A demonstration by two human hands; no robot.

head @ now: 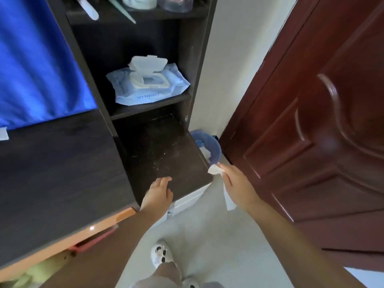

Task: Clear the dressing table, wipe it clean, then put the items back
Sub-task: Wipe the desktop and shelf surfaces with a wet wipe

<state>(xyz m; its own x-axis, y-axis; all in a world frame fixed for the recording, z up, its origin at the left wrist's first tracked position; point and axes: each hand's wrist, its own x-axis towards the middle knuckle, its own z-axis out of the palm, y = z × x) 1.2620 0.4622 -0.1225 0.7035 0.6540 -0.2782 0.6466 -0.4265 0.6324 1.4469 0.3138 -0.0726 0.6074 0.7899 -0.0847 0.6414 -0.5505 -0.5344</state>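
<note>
The dark wood dressing table [52, 173] runs from the left to a lower side surface [166, 154] speckled with dust. My left hand [159, 193] rests with relaxed fingers on the front edge of that dusty surface. My right hand [236, 183] holds a crumpled white wet wipe [215, 169] just off the surface's right corner, with a strip of the wipe hanging below the hand. A light blue pack of wet wipes [148, 84] lies on the shelf above, its lid flipped open.
A blue waste bin [214, 150] with white scraps stands on the floor behind the right corner. A dark red door [311, 132] stands close on the right. Blue cloth [35, 65] covers the mirror area. Items sit on the top shelf [137, 15]. My slippered feet are below.
</note>
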